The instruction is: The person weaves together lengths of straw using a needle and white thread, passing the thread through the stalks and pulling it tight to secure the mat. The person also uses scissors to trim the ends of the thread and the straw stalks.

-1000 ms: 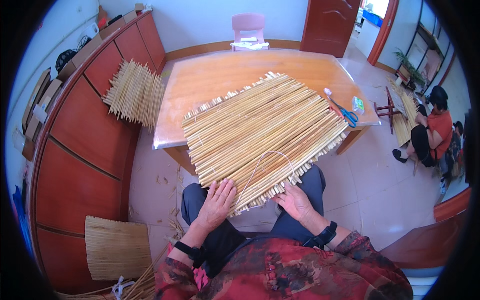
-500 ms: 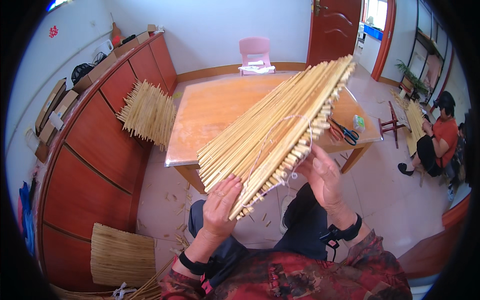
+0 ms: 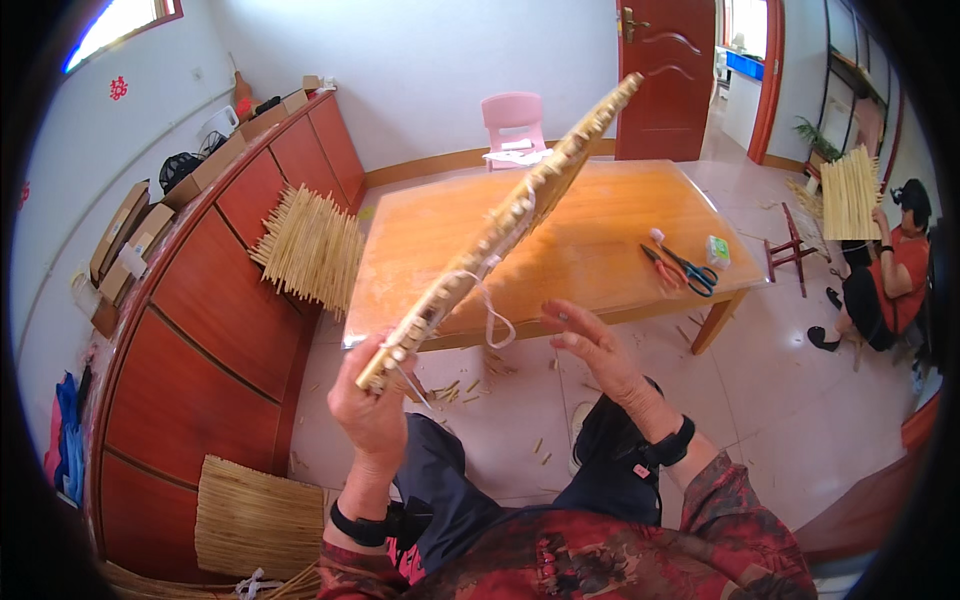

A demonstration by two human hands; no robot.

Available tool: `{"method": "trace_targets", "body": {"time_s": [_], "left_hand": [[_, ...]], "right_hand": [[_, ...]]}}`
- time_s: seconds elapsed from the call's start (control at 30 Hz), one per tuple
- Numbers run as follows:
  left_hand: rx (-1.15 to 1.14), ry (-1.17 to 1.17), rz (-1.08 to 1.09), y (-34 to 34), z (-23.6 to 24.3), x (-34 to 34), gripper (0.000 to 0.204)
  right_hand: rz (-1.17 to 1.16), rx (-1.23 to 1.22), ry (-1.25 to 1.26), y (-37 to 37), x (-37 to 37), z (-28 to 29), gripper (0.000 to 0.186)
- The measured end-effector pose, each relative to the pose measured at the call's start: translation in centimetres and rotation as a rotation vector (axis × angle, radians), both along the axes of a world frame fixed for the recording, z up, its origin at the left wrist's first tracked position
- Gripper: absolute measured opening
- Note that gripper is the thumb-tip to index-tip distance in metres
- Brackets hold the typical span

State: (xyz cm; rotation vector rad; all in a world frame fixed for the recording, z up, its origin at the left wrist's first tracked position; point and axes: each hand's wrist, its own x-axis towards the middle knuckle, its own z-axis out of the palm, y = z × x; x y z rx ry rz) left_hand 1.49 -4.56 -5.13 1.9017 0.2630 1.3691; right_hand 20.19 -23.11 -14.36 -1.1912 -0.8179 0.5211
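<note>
Head view, stick mat, in left fingers

Signs in my view | left wall: red character-shaped sign, plus another red mark near the dark rim | table: green-and-white box, any print too small for me to read | my right wrist strap: small pinkish label, unreadable to me

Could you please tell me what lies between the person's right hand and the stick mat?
In the head view, a loop of white cord hangs between the stick mat and the right hand, which appears clear of it.
</note>
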Motion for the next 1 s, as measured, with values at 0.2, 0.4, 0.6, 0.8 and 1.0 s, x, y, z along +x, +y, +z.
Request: {"method": "trace_targets", "body": {"time_s": [0.2, 0.4, 0.6, 0.8, 1.0], "left_hand": [[-0.258, -0.284, -0.053, 2.2, 1.4, -0.5, 0.019], [-0.781, -0.520, -0.204, 3.2, -3.0, 0.2, 0.024], [-1.086, -0.513, -0.121, 3.4, -9.9, 2.2, 0.026], [-1.296, -0.539, -0.202, 2.2, -16.1, 2.7, 0.030], [-1.548, -0.334, -0.409, -2.4, -19.3, 1.9, 0.031]], "right_hand": [[0.074, -0.230, 0.094, 0.5, -0.9, -4.8, 0.055], [-0.233, -0.183, 0.487, 0.7, -2.7, -9.1, 0.058], [-0.429, -0.383, 0.118, -3.4, -2.6, -9.6, 0.035], [-0.519, -0.609, -0.519, -6.0, -1.7, -8.4, 0.030], [-0.479, -0.804, -0.984, -6.3, -2.5, -7.3, 0.034]]}}
